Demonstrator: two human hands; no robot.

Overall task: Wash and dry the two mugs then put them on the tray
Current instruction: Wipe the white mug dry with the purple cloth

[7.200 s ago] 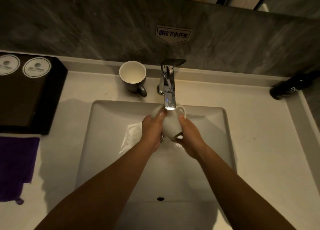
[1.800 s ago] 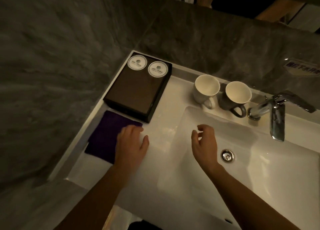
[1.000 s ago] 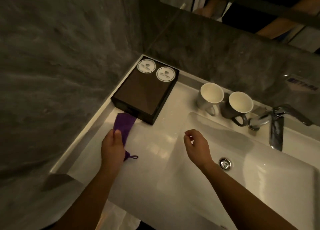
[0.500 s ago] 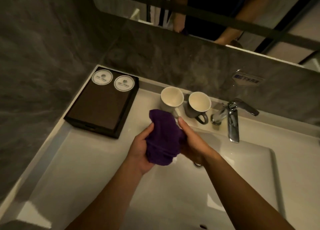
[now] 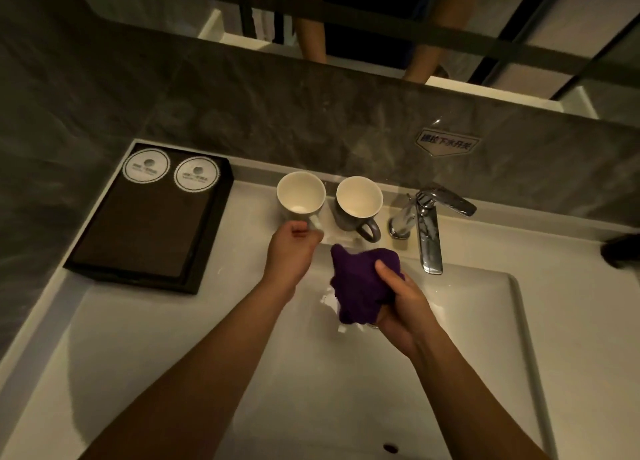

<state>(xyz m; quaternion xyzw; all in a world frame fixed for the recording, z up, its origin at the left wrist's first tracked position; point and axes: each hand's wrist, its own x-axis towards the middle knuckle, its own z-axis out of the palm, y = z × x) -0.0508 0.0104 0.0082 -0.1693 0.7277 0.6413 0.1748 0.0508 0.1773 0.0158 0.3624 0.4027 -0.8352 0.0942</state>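
White mug [image 5: 300,196] stands upright at back edge of counter [image 5: 571,279], just right of the tray [image 5: 145,224]; dark mug [image 5: 358,200] is just beside it on the right, faucet [image 5: 429,231] beyond that. L hand [image 5: 291,252] is at the white mug's handle [image 5: 314,222], thumb + fingers curled and pinching it. Mug base looks to be on the counter, not lifted. R hand [image 5: 401,304] is clenched round a bunched purple cloth [image 5: 360,279], held over the back part of the sink basin [image 5: 311,373]. Judged step: pick up white mug for drying; nothing on tray yet except two round paper discs [image 5: 146,166] at its back edge. Risks, in order of concern: (1) pinch on handle only. If handle or fingers are wet, mug can rotate or slip on lift and drop onto basin edge → chip or break. (2) Mugs stand v. close, so a sideways swing on lift could knock dark mug, which may tip toward the faucet or into the basin. (3) Cloth hangs low over basin; light patches below it may be water, can't tell in this light. If so the cloth soaks and dries poorly. (4) Cloth is wadded, so may not reach mug's inside bottom, leaving it damp. (5) Tray surface is dark + dim, so placement near its rim is hard to judge, and a mug set half on the rim would sit tilted.
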